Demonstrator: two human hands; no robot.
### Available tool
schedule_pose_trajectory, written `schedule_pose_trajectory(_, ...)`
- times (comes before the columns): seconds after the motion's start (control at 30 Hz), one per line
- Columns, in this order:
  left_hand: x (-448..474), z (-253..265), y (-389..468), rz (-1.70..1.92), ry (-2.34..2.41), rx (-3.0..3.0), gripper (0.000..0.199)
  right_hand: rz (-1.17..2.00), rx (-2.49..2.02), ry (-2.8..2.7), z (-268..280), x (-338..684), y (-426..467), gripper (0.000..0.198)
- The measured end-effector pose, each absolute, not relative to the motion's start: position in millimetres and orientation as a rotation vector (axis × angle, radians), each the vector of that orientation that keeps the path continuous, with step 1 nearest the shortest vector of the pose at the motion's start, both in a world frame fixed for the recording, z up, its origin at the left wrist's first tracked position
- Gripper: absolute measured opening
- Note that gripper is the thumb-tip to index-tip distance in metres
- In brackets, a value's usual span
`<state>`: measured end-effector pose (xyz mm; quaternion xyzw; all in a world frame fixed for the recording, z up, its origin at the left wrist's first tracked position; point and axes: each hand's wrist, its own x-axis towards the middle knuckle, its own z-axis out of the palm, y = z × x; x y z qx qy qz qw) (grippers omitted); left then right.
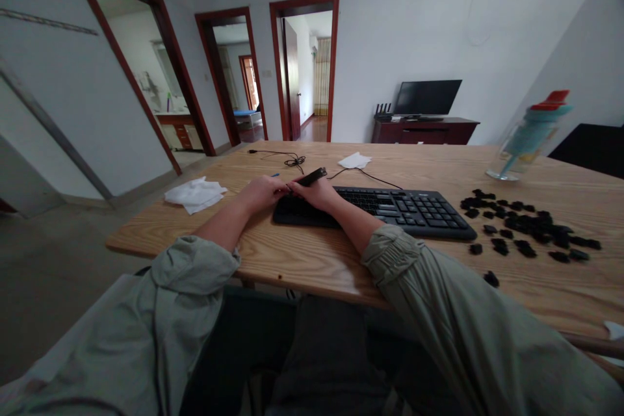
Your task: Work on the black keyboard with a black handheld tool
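A black keyboard lies on the wooden table in front of me, with keycaps in place on its right part. The left part is dark and partly covered by my hands. My right hand is closed around a black-handled tool, its handle slanting up to the right. Over the keyboard's left end, my left hand has its fingers pinched together close to the tool's lower end. What sits between those fingertips is hidden. A thin blue piece shows just behind the left hand.
Many loose black keycaps are scattered at the right. Behind them stands a clear bottle with a red lid. White tissues lie left and behind the keyboard. A coiled black cable runs along the table's back.
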<state>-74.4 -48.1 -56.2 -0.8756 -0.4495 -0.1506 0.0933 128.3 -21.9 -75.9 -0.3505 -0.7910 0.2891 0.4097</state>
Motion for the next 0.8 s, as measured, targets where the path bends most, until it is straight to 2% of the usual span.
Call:
schedule_pose_trajectory(0.3, -82, -58, -52, -0.432, -1.354, -2.605, 0.026, 0.61, -0.814, -2.125, -77, 134, -35, 0.016)
schedule_pose_trajectory(0.8, -69, -54, -56, -0.316, -1.296, -2.556, 0.031, 0.784, -0.746, -2.116, -75, 139, -28, 0.015)
